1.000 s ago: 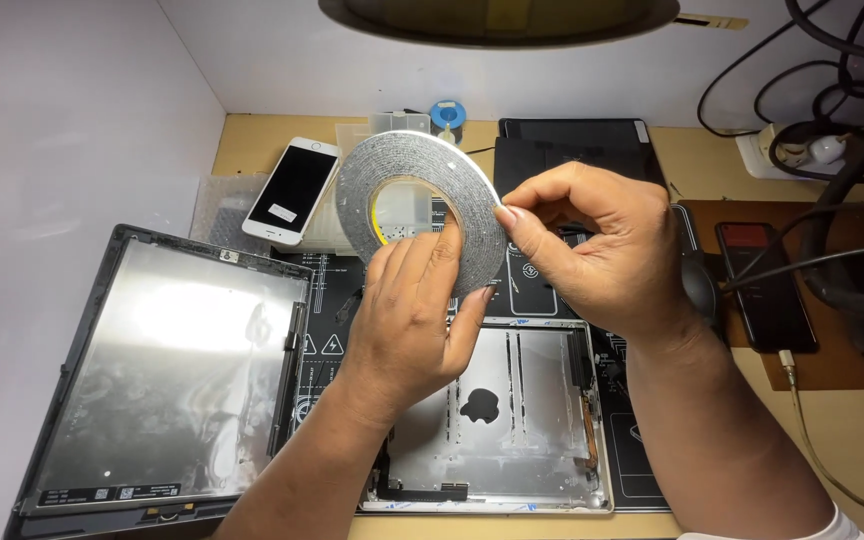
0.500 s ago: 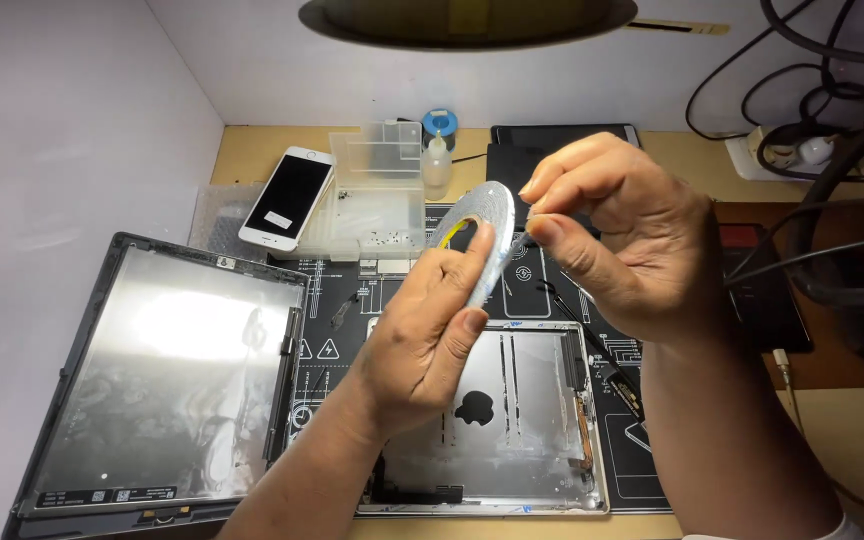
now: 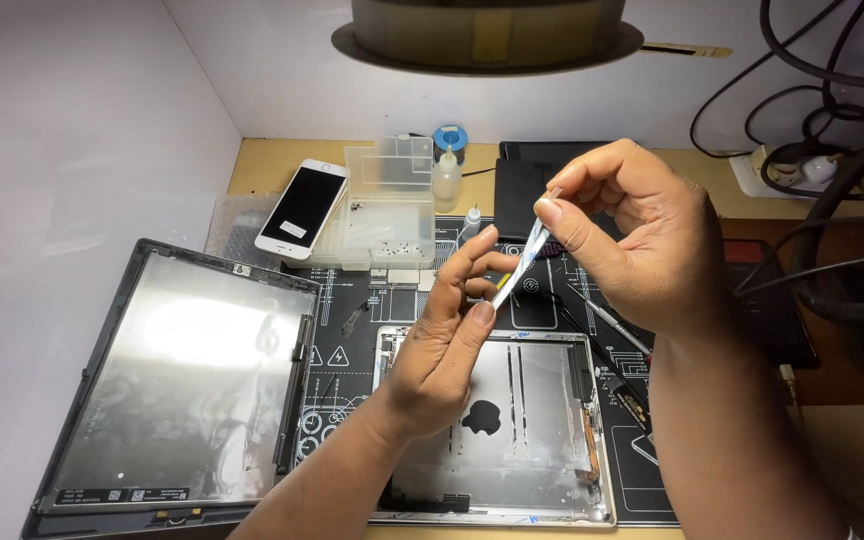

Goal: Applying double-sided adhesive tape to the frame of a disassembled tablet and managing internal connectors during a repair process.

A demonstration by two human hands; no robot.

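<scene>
Both hands, left hand (image 3: pixel 442 350) and right hand (image 3: pixel 632 240), pinch one tape roll (image 3: pixel 524 255) edge-on.

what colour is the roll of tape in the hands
Silvery grey, seen edge-on: the roll of tape is pinched between left hand and right hand. Head view.

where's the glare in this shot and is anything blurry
Head view: the overhead lamp throws bright glare on the detached tablet screen at left and washes out the left wall; the tape roll held edge-on between both hands looks slightly soft, the rest sharp.
</scene>
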